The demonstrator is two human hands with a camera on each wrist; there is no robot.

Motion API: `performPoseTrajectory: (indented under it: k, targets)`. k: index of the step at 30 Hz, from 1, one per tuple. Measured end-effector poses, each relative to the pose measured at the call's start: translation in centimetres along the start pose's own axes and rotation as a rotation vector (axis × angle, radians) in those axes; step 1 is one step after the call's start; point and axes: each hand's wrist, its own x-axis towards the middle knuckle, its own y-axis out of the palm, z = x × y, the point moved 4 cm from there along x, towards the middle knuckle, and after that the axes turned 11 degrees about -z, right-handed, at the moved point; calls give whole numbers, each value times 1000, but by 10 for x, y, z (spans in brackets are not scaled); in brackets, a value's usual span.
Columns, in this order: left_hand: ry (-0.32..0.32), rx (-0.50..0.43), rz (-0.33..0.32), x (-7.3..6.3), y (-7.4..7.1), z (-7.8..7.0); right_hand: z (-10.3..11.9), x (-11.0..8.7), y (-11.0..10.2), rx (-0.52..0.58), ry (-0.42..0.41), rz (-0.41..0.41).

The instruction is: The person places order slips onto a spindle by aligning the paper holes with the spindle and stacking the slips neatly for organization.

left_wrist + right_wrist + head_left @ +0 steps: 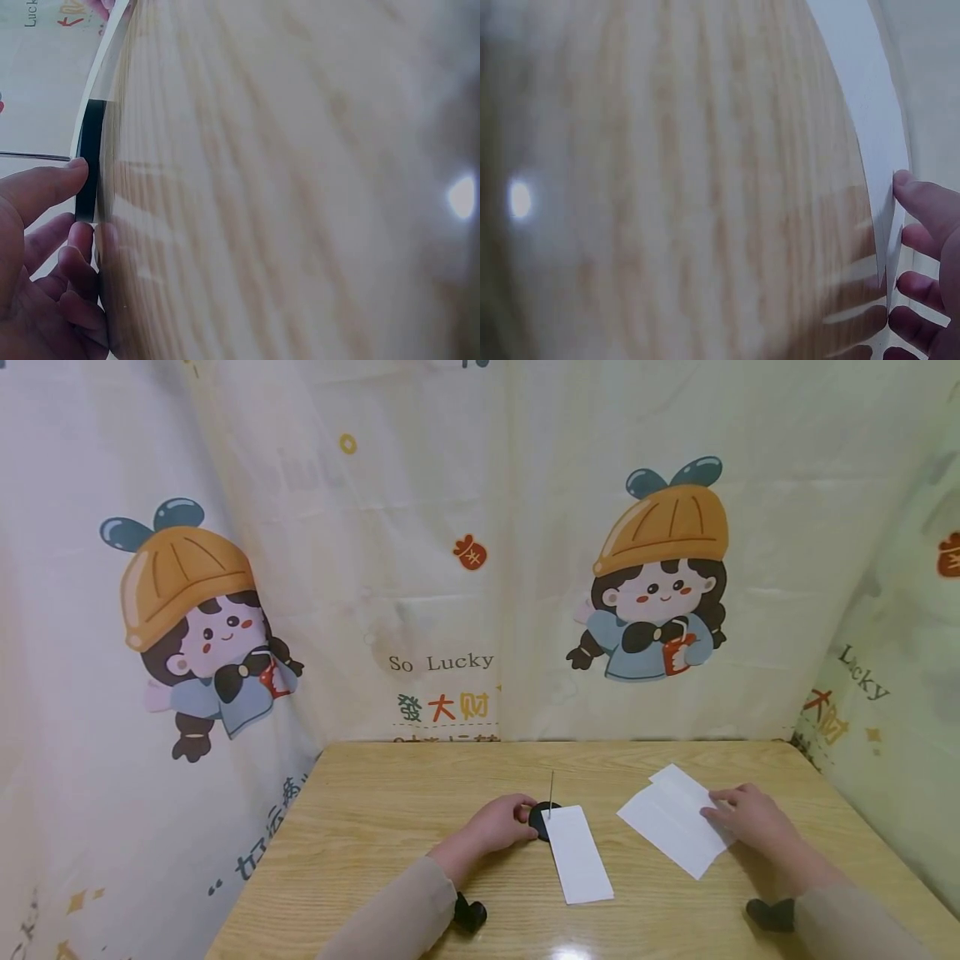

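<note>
My left hand point(504, 823) grips the round black base of a receipt spike point(537, 819), thumb on top and fingers at its side. Its thin needle stands upright. A white paper slip point(581, 860) lies at the needle and stretches from the base toward the front of the table. To the right, overlapping white paper slips point(667, 818) lie at an angle. My right hand point(756, 820) pinches their right edge; in the right wrist view the thumb presses on the paper point(870, 97), with the fingers close to the edge.
The wooden table point(375, 810) has a glossy top that reflects a light near its front. A printed curtain point(450, 610) hangs behind it and along both sides. Black straps with rounded ends point(471, 915) sit at both wrists.
</note>
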Motion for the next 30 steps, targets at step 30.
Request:
performPoseTrajectory:
  k: [30]
  targets:
    - [13, 6, -5, -1, -1, 0, 7, 1, 3, 173, 17, 31]
